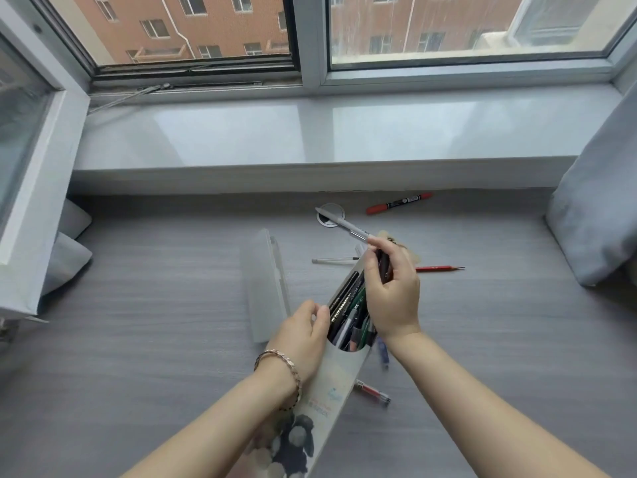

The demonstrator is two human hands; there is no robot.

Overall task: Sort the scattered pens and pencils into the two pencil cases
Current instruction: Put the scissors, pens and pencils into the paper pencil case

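Pen in right hand, tip up-left

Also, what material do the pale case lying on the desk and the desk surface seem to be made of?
The pale case looks like frosted translucent plastic: the desk grain shows dimly through it. The desk looks like grey wood-grain laminate with a matt finish, though real wood cannot be ruled out.

Grey wood-grain desk ran under a glossy pale windowsill, with a round cable port near its back edge. White-framed windows admitted flat daylight and faced a brick building. Grey curtain hung at right.
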